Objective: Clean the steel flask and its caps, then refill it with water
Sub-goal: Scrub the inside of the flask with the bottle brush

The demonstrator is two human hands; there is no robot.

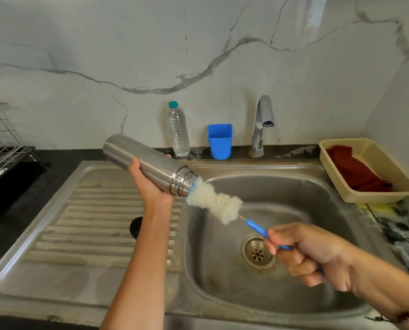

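Observation:
My left hand (148, 182) grips the steel flask (141, 160) from below, tilted with its open threaded mouth pointing down and right over the sink basin (294, 186). My right hand (310, 252) grips the blue handle of a bottle brush (214, 202). The brush's white fluffy head has its tip at the flask's mouth, and most of the head is outside. A black round cap (135, 226) lies on the ribbed drainboard, partly hidden behind my left forearm.
A chrome tap (263, 125) stands behind the basin, beside a blue plastic cup (220, 141) and a clear water bottle (178, 132). A beige basket (389, 167) with a red cloth sits at the right. A wire dish rack (1, 148) stands at the far left.

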